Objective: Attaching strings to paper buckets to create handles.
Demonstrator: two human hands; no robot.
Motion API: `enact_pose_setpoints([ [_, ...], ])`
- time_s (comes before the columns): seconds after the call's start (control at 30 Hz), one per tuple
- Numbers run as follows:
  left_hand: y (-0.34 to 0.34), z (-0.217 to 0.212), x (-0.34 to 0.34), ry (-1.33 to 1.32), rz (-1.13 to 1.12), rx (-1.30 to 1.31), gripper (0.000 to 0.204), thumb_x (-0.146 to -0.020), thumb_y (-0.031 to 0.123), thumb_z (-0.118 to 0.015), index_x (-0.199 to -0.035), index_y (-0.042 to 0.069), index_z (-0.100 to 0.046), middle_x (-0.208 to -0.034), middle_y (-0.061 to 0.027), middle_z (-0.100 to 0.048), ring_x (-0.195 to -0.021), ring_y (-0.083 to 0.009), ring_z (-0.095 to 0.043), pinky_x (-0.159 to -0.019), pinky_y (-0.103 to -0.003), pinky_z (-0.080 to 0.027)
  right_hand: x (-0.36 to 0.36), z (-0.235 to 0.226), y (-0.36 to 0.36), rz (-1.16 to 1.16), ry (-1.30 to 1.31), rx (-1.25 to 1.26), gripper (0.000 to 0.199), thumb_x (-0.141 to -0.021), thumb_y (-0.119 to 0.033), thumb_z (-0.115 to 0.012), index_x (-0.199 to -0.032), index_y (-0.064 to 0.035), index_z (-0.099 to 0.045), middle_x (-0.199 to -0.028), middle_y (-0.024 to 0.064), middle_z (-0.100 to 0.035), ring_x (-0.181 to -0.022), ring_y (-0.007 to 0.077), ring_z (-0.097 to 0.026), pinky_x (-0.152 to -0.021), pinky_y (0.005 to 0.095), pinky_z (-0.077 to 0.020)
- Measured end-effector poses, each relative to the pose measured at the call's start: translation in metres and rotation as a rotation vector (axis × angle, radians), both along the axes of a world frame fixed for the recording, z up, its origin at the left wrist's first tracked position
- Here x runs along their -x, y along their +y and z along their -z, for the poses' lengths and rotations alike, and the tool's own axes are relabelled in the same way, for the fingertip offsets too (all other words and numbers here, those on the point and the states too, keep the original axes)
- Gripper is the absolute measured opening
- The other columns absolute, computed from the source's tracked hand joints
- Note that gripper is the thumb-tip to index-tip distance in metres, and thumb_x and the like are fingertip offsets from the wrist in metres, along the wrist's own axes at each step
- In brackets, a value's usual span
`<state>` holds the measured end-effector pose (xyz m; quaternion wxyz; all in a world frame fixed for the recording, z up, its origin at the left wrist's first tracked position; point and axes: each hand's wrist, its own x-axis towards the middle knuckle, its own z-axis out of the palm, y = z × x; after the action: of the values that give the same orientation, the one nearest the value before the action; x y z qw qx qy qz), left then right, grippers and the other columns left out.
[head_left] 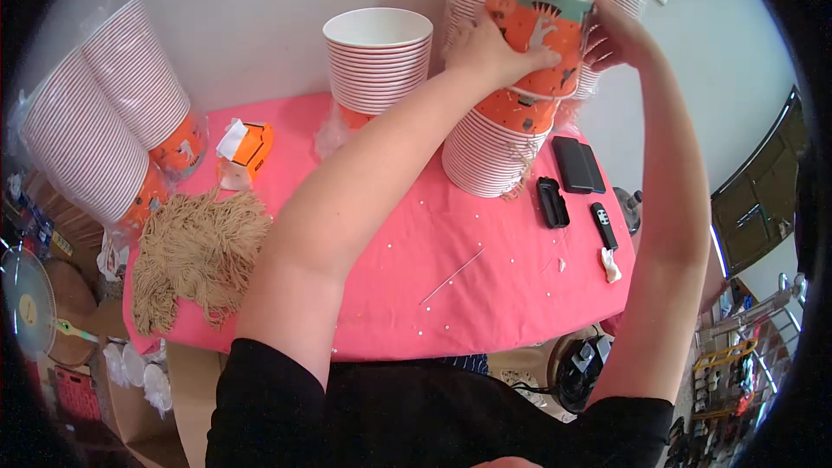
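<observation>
The left hand gripped the orange bucket, its thumb across the near face; the right hand spread its fingers by the opposite edge, apparently for balance. The bucket was mouth-up over the inverted bucket stack, perhaps propped there. Twine lay farther left, seemingly clear of the arms.
</observation>
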<state>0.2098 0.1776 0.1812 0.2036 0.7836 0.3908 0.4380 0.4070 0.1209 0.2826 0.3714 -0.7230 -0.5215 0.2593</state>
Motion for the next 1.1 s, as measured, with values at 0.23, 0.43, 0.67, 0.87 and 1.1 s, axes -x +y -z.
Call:
enact_pose_setpoints([
  [0.23, 0.01, 0.025, 0.0, 0.092, 0.042, 0.067, 0.125, -0.051, 0.067, -0.076, -0.138, -0.006, -0.024, -0.132, -0.0275, -0.041, -0.128, -0.0394, -0.037, -0.105, -0.045, -0.034, -0.015, 0.044, 0.012, -0.024, 0.08, 0.117, 0.091, -0.077, -0.083, -0.029, -0.08, 0.0015, -0.061, -0.066, 0.0142, -0.061, -0.053, 0.025, -0.062, -0.052, 0.0394, -0.0546],
  [0.43, -0.008, 0.038, -0.002, 0.119, 0.001, 0.129, 0.124, -0.053, 0.063, -0.078, -0.14, -0.004, -0.02, -0.134, -0.025, -0.035, -0.129, -0.0372, -0.035, -0.101, -0.051, -0.036, -0.02, 0.06, 0.009, -0.013, 0.087, 0.112, 0.089, -0.081, -0.079, -0.029, -0.087, 0.0037, -0.06, -0.073, 0.0156, -0.063, -0.059, 0.0272, -0.064, -0.054, 0.0385, -0.0554],
  [0.67, -0.013, 0.069, 0.014, 0.003, 0.06, 0.02, 0.116, -0.06, 0.05, -0.079, -0.143, 0.001, -0.016, -0.135, -0.0238, -0.033, -0.128, -0.0392, -0.034, -0.103, -0.049, -0.033, -0.002, 0.076, 0.002, 0.176, -0.1, -0.169, 0.083, -0.084, -0.074, -0.034, -0.108, 0.0015, -0.058, -0.089, 0.0148, -0.062, -0.071, 0.0273, -0.066, -0.061, 0.0389, -0.0539],
  [0.87, -0.053, 0.119, 0.07, 0.039, 0.201, -0.104, 0.084, -0.077, 0.038, -0.071, -0.14, 0.002, -0.029, -0.14, -0.0266, -0.028, -0.131, -0.0395, -0.032, -0.109, -0.042, -0.031, 0.066, 0.065, 0.005, -0.004, -1.007, -1.1, 0.027, -0.081, -0.018, -0.064, -0.106, -0.0074, -0.061, -0.103, 0.0151, -0.062, -0.095, 0.0348, -0.06, -0.08, 0.0423, -0.0488],
  [1.1, -0.113, 0.148, 0.183, 0.238, 0.358, 0.142, 0.052, -0.084, 0.031, -0.066, -0.127, 0.006, -0.051, -0.134, -0.0197, -0.042, -0.127, -0.0338, -0.04, -0.106, -0.04, -0.034, 0.173, 0.091, 0.074, -0.449, -1.068, -0.599, 0.026, -0.085, -0.02, -0.054, -0.104, -0.0075, -0.065, -0.094, 0.0134, -0.066, -0.085, 0.0313, -0.064, -0.075, 0.0416, -0.05],
])
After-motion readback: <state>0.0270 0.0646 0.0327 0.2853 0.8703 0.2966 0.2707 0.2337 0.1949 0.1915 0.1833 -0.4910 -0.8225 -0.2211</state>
